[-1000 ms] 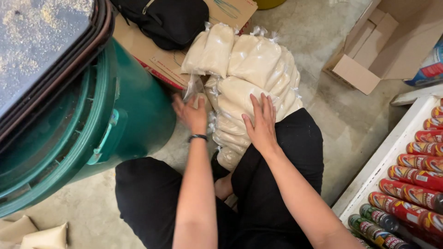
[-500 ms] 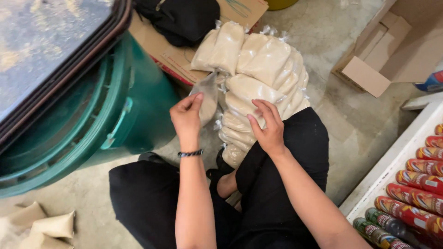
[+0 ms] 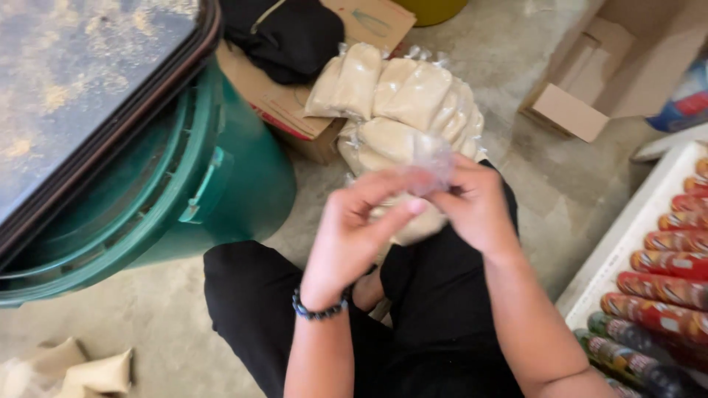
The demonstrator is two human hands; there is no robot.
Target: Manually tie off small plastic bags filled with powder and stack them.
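My left hand (image 3: 352, 236) and my right hand (image 3: 472, 208) are raised together in front of me, both pinching a small empty clear plastic bag (image 3: 431, 163). The picture is blurred around the fingers. Behind the hands lies a heap of clear bags filled with pale beige powder (image 3: 398, 103), resting on the floor and against my lap. A dark bead bracelet (image 3: 318, 311) circles my left wrist. I sit with black trousers (image 3: 251, 302) over folded legs.
A large green bin (image 3: 221, 184) with dark trays on top stands at the left. Cardboard boxes (image 3: 590, 81) lie behind and to the right. A white shelf edge (image 3: 627, 236) with rows of red packets is at the right. Small filled bags (image 3: 96, 372) lie bottom left.
Both hands have lifted off the heap of filled bags and come together, now holding a small clear bag between the fingers. The camera has moved closer.
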